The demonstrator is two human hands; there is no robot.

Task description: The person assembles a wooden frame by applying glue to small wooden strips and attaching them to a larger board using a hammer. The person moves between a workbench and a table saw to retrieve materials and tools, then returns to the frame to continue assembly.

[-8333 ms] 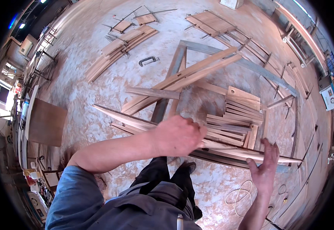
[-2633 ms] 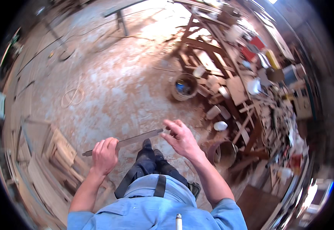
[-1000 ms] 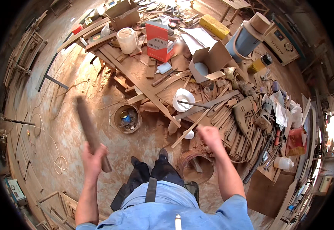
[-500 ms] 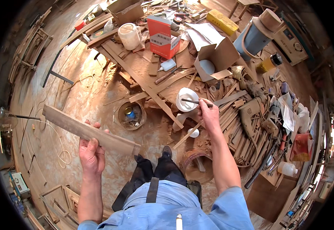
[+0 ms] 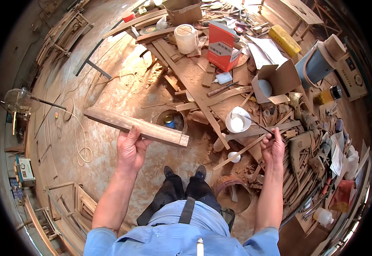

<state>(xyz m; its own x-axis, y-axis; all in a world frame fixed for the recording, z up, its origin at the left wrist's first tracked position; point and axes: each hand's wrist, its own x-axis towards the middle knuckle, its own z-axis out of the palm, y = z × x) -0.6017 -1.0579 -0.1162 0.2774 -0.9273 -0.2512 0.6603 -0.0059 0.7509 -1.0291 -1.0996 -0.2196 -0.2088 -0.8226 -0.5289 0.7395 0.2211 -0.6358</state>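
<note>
A long, straight piece of wood (image 5: 105,118) is gripped by my left hand (image 5: 130,151), its thumb pressed on the near side. The piece slants down to the right, above the floor. My right hand (image 5: 273,147) is closed around a thin dark stick (image 5: 262,127). The stick's far tip reaches to the right rim of a white plastic cup (image 5: 242,113); whether they touch I cannot tell. White matter lies in the cup's bottom. Below the cup, a small round white object (image 5: 234,157) sits beside a thin wooden strip (image 5: 237,151).
The cluttered bench holds a red-and-white box (image 5: 221,47), an opened cardboard box (image 5: 282,81), a blue jug (image 5: 316,64) and a power drill (image 5: 301,143). A bucket (image 5: 183,128) with a blue can stands on the floor. A fan (image 5: 19,100) is at far left.
My right hand has drawn the stick back to the right, its tip leaving the cup's inside for the rim. The wood has turned in my left hand and come nearer the cup. The view has shifted.
</note>
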